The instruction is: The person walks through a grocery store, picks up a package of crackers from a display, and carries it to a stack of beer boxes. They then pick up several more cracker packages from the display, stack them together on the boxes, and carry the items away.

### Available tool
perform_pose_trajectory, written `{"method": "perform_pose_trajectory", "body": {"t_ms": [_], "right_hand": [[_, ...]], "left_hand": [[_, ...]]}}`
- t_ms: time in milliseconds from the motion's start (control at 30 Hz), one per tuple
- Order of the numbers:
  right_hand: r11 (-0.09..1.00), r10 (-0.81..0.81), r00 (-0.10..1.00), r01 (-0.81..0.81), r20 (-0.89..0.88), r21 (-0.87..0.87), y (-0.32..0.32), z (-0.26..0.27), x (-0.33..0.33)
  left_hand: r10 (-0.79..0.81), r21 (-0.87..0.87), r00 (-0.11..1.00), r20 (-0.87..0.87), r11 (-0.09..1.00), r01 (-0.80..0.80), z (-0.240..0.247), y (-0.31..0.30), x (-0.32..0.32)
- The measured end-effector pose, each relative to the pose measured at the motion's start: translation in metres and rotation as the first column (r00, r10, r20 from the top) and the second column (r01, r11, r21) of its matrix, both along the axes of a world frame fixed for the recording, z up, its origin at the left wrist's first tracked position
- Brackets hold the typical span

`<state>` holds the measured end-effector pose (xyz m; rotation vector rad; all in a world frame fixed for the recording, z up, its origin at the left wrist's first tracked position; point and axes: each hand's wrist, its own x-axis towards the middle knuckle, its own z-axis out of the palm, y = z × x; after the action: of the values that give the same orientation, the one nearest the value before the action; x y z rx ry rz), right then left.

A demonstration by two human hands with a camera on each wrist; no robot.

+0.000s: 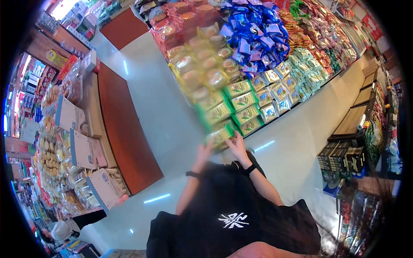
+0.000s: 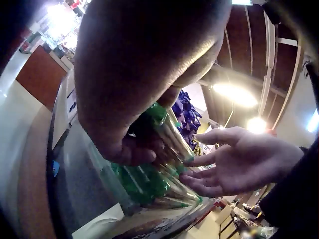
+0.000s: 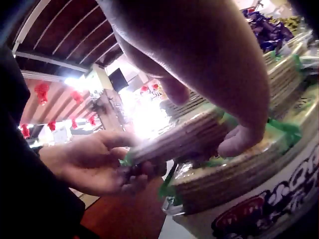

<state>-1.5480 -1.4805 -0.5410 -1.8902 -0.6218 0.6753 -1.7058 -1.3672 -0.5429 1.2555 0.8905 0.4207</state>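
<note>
Both hands are at the near corner of a snack display, on a biscuit packet [image 1: 220, 136] with a clear wrapper and green ends. My left hand [image 1: 204, 154] grips its left end; in the right wrist view the left thumb lies above and the fingers curl beneath. My right hand [image 1: 237, 147] holds the other end between thumb and fingers. Seen from the right wrist, the packet [image 3: 179, 134] is tilted above another packet [image 3: 219, 191], its stacked thin layers showing. More green-ended packets [image 1: 247, 113] lie in rows just beyond the hands.
Blue-wrapped snacks [image 1: 258, 38], yellow packs [image 1: 200, 64] and silver-blue packs [image 1: 275, 96] cover the display farther back. A brown-fronted counter [image 1: 124, 129] with bagged goods stands left across a pale floor [image 1: 165, 94]. Dark boxes [image 1: 340, 155] are stacked at right.
</note>
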Motion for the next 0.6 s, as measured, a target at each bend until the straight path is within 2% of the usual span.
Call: {"method": "perform_pose_trajectory", "body": {"t_ms": [33,133,167,233,300,400,467,600], "right_hand": [[0.999,-0.003,0.998,0.005,-0.055,0.041,-0.007,-0.006,-0.004],[0.991,-0.075,0.941,0.106,-0.33,0.076,-0.008,0.049,-0.009],[0.987,-0.084,0.966,0.115,-0.246,0.114,-0.01,0.049,-0.009],[0.997,-0.025,0.987,0.036,-0.16,0.065,-0.022,0.005,0.002],[0.999,0.009,0.991,-0.005,-0.134,0.033,-0.033,0.009,0.007],[0.999,-0.011,0.986,0.016,-0.166,0.029,-0.073,0.024,0.011],[0.997,-0.053,0.985,0.06,-0.167,0.039,-0.102,0.029,0.015],[0.982,-0.116,0.978,0.139,-0.173,0.128,-0.176,0.008,0.018]], "left_hand": [[-0.006,0.005,1.0,-0.021,1.0,0.006,-0.003,-0.005,-0.005],[-0.05,0.02,0.996,-0.08,0.998,0.052,-0.028,-0.004,-0.015],[-0.09,0.006,0.991,-0.103,0.996,0.091,-0.034,-0.004,-0.019],[-0.159,0.004,0.974,-0.162,0.987,0.162,-0.034,-0.009,-0.02],[-0.228,0.018,0.943,-0.242,0.971,0.239,-0.029,-0.018,-0.017],[-0.254,-0.025,0.962,-0.097,0.967,0.253,-0.004,-0.05,-0.004],[-0.309,-0.021,0.946,-0.098,0.951,0.308,0.018,-0.072,0.012],[-0.357,-0.069,0.932,-0.055,0.933,0.353,0.035,-0.131,0.045]]}}
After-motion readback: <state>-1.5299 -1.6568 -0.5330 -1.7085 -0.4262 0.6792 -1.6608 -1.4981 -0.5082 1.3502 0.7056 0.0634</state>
